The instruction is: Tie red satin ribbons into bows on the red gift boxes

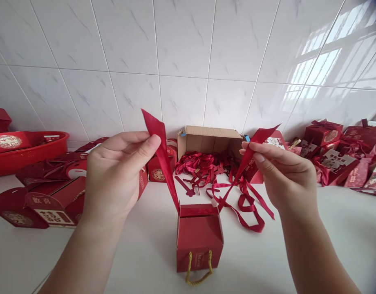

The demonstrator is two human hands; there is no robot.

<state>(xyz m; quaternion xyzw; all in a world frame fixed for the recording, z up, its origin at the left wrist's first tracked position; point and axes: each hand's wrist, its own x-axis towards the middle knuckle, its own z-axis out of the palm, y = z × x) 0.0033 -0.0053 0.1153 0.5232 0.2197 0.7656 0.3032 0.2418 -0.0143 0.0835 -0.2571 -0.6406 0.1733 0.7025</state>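
Observation:
A small red gift box stands upright on the white table, a gold rope handle hanging at its front. A dark red ribbon passes through the box's top, and its two ends rise apart in a V. My left hand pinches the left end between thumb and fingers, above and left of the box. Up on the right, my right hand pinches the other end the same way. Both ribbon tips stick up past the fingertips.
Behind the box lies an open cardboard box with a heap of red ribbons spilling out. Red gift boxes crowd the left beside a red basin; more boxes are piled at the right. A tiled wall closes the back.

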